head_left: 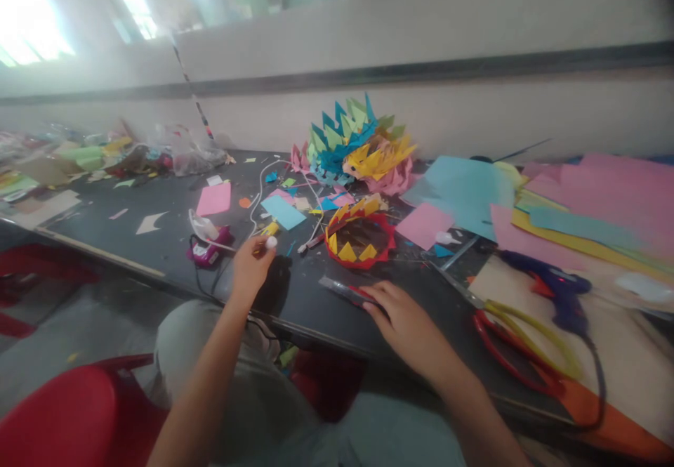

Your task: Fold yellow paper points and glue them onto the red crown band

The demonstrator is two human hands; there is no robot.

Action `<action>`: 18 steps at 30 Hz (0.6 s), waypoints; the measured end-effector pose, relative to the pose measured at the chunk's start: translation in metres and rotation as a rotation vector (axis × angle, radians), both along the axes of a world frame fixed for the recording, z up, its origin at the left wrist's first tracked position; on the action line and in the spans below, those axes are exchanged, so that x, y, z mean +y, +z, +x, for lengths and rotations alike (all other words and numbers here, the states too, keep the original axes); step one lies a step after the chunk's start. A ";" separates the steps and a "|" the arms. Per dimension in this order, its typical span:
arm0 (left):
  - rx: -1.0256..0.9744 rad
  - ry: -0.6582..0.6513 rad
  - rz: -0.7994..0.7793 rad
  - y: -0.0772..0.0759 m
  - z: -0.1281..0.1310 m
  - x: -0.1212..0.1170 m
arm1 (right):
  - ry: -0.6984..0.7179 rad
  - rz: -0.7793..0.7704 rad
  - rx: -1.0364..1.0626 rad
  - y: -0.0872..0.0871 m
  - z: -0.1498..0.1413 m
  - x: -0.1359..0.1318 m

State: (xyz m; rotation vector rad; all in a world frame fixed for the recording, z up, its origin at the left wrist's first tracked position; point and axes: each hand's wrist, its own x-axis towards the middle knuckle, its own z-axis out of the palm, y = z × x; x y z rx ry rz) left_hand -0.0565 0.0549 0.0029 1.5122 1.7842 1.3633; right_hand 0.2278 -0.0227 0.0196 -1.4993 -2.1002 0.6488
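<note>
My left hand (253,267) is closed in a pinch above the table's front edge. At its fingertips is a small white round piece (271,243), too blurred to name. My right hand (394,312) lies low over the table, its fingers closed on the red end of a flat grey-and-red tool (342,290), perhaps a box cutter. Just beyond it stands a red and yellow paper crown (361,239) with pointed triangles around its band. Left of my left hand lies a purple device (209,248) with a white plug and cable on it.
Large scissors (526,340) and a dark blue glue gun (552,281) lie at the right, by coloured paper sheets (463,189). Several finished paper crowns (363,144) are piled against the wall. Paper scraps dot the black table (158,242); a red chair (68,411) stands lower left.
</note>
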 end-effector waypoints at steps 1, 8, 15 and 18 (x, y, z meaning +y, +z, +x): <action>-0.024 -0.004 -0.001 0.003 0.001 -0.004 | 0.033 0.023 -0.042 -0.002 0.002 0.006; -0.327 -0.205 0.001 0.021 0.043 -0.068 | -0.050 0.102 0.144 -0.001 -0.011 0.006; 0.085 -0.223 0.258 0.018 0.079 -0.105 | -0.122 -0.154 0.873 0.005 -0.059 -0.020; 0.212 -0.293 0.313 0.016 0.080 -0.104 | -0.125 -0.139 0.937 0.004 -0.062 -0.019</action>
